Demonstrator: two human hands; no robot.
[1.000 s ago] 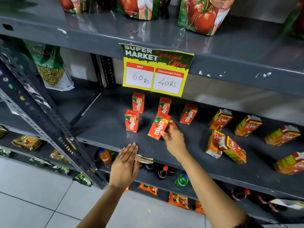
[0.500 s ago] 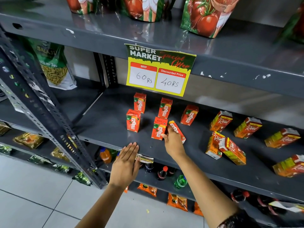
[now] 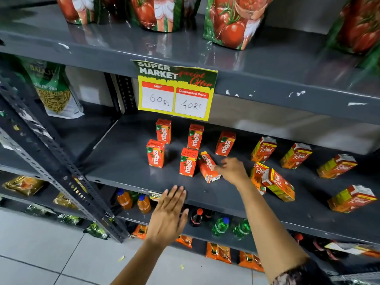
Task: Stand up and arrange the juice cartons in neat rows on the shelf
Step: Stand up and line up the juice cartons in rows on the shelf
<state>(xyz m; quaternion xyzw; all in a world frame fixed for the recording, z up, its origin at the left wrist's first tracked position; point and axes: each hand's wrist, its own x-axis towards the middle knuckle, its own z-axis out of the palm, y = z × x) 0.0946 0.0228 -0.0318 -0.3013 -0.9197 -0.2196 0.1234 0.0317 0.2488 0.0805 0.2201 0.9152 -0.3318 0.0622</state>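
I count five red cartons (image 3: 155, 153) upright, a sixth (image 3: 208, 167) tipped under my right hand (image 3: 232, 170), fingers touching it, grip unclear; left hand (image 3: 167, 214) flat, empty; seven yellow cartons (image 3: 277, 185)

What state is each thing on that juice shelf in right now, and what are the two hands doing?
Five Maaza cartons: upright, in two rows.
Sixth Maaza carton: lying tilted, not stood up.
Real cartons at back: standing, leaning.
Real cartons at front: toppled, scattered.
Right hand: fingers touching the tilted Maaza carton; grip unclear.
Left hand: open, flat on the shelf edge.
Price sign: hanging from the shelf above.
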